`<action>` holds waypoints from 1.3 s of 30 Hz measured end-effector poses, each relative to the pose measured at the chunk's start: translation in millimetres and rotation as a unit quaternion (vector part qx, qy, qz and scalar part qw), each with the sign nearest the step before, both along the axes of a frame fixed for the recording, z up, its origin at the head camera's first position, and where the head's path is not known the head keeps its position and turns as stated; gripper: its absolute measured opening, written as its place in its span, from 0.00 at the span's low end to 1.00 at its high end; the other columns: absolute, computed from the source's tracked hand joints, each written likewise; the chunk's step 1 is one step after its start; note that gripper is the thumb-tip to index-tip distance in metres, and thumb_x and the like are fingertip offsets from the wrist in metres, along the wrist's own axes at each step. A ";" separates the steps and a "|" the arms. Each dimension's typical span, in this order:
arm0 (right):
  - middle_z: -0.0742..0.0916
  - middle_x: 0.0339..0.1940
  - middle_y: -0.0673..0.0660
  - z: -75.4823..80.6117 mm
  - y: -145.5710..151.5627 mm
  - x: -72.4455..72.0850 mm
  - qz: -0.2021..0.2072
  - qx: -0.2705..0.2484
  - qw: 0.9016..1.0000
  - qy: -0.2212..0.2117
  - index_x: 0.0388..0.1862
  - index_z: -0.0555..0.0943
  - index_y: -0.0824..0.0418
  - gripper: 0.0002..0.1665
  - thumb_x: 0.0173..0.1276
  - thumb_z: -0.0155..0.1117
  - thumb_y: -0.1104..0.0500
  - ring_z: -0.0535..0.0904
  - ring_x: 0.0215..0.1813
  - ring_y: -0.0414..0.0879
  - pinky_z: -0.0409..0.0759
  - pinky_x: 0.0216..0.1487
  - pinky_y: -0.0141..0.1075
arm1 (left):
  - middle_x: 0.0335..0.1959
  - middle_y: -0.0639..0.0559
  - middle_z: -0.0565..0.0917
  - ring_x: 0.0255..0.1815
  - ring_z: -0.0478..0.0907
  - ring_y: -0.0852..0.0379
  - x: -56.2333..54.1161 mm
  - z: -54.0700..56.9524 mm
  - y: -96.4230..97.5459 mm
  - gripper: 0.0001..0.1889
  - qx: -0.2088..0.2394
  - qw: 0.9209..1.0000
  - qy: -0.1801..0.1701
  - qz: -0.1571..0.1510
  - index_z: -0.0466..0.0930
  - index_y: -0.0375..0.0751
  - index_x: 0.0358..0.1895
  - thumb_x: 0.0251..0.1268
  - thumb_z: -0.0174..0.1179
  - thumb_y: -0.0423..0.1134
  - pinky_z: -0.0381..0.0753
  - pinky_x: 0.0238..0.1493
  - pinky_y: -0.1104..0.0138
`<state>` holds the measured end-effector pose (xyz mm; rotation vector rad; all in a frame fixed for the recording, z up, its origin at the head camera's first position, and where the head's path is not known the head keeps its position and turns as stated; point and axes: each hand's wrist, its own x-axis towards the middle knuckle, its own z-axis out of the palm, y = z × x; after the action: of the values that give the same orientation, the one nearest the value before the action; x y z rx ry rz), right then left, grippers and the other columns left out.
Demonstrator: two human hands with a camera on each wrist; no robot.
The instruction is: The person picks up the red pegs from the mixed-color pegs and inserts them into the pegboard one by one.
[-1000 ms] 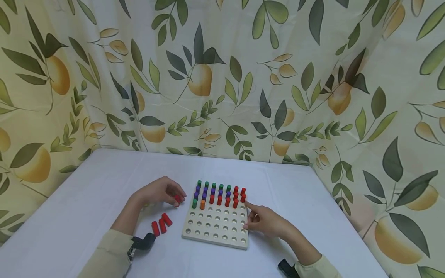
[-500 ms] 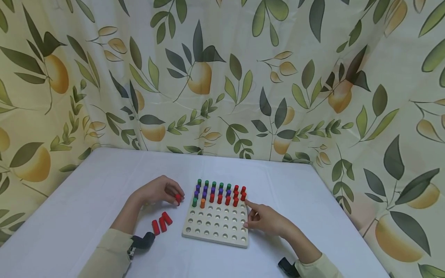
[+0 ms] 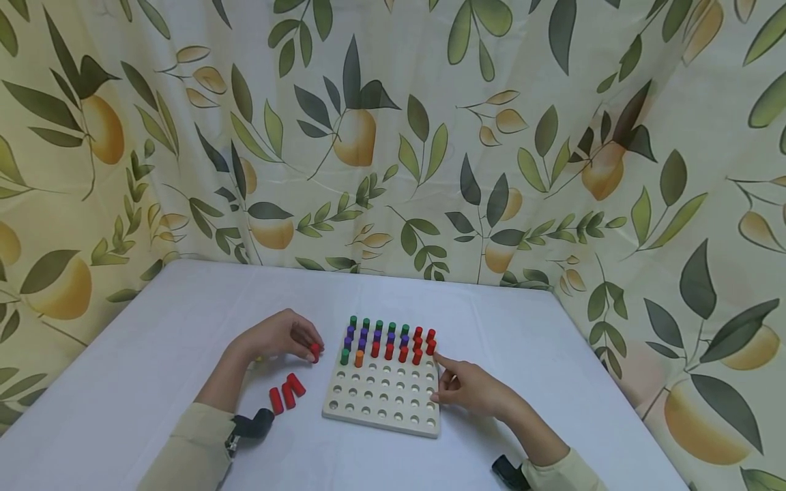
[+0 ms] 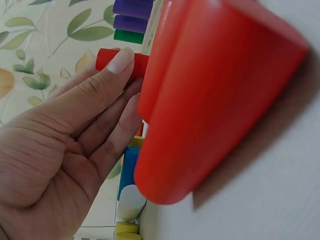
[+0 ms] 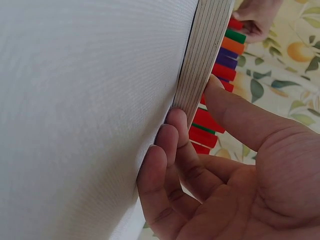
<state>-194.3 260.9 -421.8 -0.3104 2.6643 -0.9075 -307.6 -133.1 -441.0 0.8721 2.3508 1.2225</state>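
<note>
Left wrist alone shows blue piece [image 4: 128, 172] — left hand [image 3: 279, 337] pinches peg [image 4: 104, 58], right hand [image 3: 471, 389] board [image 3: 374, 404].

Between left grip [image 3: 287, 335] and right grip [image 3: 469, 389]: beige flat wooden pegboard [image 3: 377, 387]; on white cloth-covered tabletop [image 3: 344, 464], nearer than left grip: three red cylindrical pegs [image 3: 288, 395].
</note>
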 end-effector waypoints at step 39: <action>0.80 0.33 0.51 -1.7 1.1 -1.1 -0.004 -0.004 1.000 -0.006 0.79 0.64 0.70 0.50 0.66 0.78 0.54 0.75 0.36 0.45 0.72 0.34 0.34 | 0.41 0.56 0.89 0.44 0.86 0.56 5.2 21.5 18.0 0.11 0.018 0.998 0.044 0.032 0.88 0.38 0.49 0.64 0.71 0.29 0.84 0.51 0.56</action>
<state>-195.3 262.0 -423.5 -0.2942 2.6540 -0.9190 -302.3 -115.1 -419.5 0.8863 2.4504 1.2796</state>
